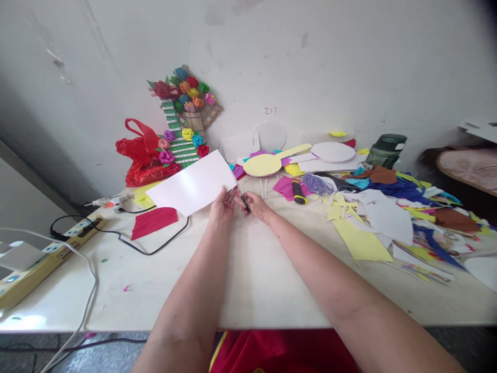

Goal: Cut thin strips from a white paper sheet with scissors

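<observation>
My left hand (224, 205) is closed on the lower right edge of a white sheet of card (190, 184), which is held tilted above the table. In my right hand (256, 205) is a pair of scissors (245, 202) with dark handles. The blades point up at the card's right edge, close to my left fingers; whether they are parted is too small to tell. Just beyond my hands lies a yellow paddle-shaped fan (262, 165). A piece of red crepe paper (154, 223) rests on the table to the left of my left hand.
Paper flower decorations (180, 119) and a red plastic bag (142, 153) stand against the wall. A power strip (58, 254) with cables lies at the left. On the right are a yellow-black utility knife (298, 192), purple string (317, 184), a heap of paper scraps (392, 212) and a dark green bottle (386, 151).
</observation>
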`<state>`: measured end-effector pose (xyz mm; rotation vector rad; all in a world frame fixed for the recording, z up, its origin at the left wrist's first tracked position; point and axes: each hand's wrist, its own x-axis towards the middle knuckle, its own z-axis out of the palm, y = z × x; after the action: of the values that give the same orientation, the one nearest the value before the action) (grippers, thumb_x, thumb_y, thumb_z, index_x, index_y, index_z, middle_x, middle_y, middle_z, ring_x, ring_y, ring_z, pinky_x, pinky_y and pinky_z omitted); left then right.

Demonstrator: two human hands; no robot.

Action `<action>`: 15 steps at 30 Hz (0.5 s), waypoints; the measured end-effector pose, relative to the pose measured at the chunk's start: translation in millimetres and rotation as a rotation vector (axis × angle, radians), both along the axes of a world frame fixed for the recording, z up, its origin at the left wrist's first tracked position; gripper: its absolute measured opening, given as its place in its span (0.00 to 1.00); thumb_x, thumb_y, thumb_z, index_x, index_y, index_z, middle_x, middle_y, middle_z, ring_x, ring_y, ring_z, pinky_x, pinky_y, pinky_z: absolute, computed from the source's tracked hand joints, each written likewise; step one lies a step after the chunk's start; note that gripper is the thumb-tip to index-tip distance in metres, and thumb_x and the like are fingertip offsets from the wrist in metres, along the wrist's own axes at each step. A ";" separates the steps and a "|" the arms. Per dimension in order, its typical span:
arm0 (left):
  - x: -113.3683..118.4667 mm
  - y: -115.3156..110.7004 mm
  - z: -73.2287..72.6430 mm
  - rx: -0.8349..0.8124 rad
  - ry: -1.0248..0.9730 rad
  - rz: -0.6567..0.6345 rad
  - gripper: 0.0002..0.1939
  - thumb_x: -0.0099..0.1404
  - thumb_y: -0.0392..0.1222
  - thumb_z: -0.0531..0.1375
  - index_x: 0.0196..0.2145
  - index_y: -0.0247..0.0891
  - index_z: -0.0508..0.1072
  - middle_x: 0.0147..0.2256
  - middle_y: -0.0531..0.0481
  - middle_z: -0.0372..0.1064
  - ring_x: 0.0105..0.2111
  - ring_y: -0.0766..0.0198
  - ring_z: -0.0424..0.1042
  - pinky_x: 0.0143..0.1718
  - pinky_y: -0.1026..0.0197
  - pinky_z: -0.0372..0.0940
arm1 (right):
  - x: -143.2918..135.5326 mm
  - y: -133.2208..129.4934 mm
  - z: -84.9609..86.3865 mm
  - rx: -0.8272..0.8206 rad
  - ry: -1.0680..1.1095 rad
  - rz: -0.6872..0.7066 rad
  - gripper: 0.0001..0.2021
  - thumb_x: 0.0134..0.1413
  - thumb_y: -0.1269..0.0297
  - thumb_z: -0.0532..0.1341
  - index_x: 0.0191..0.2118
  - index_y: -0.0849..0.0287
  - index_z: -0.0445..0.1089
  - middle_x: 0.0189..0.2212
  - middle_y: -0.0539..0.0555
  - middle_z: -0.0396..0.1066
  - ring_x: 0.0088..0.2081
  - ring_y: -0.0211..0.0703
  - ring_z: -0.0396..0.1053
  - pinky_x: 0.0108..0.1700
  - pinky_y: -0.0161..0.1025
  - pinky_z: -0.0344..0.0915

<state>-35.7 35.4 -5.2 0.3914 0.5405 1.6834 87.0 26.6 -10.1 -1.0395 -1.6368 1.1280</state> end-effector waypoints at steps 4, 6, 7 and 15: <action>-0.5 0.7 -1.1 -0.002 -0.002 0.000 0.05 0.59 0.33 0.56 0.34 0.32 0.68 0.29 0.42 0.72 0.36 0.57 0.72 0.39 0.58 0.67 | -0.2 -1.5 1.7 0.003 -0.010 0.006 0.15 0.42 0.52 0.59 0.30 0.59 0.64 0.18 0.46 0.63 0.20 0.32 0.63 0.19 0.29 0.62; -0.6 0.7 -1.1 -0.009 -0.002 0.001 0.05 0.59 0.33 0.56 0.34 0.32 0.68 0.29 0.43 0.72 0.37 0.56 0.72 0.39 0.58 0.67 | -0.3 -1.3 1.3 0.006 -0.010 0.007 0.15 0.42 0.52 0.59 0.30 0.59 0.64 0.18 0.46 0.63 0.21 0.33 0.63 0.20 0.29 0.62; -0.6 0.7 -1.0 -0.013 -0.003 0.002 0.05 0.59 0.33 0.56 0.35 0.32 0.68 0.29 0.43 0.72 0.37 0.56 0.72 0.39 0.58 0.67 | -0.4 -0.8 0.8 0.009 -0.010 0.007 0.15 0.42 0.52 0.59 0.30 0.59 0.64 0.18 0.46 0.63 0.21 0.33 0.63 0.20 0.29 0.62; 0.2 -1.6 1.6 -0.031 -0.040 0.000 0.10 0.58 0.34 0.57 0.39 0.32 0.67 0.34 0.41 0.72 0.36 0.57 0.72 0.38 0.59 0.68 | 0.3 3.8 -3.4 0.030 -0.005 0.022 0.15 0.43 0.51 0.59 0.30 0.59 0.64 0.19 0.46 0.64 0.20 0.32 0.63 0.19 0.28 0.62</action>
<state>-35.5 33.7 -3.6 0.3345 0.5369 1.6776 87.4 30.4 -13.5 -1.0082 -1.6682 1.1131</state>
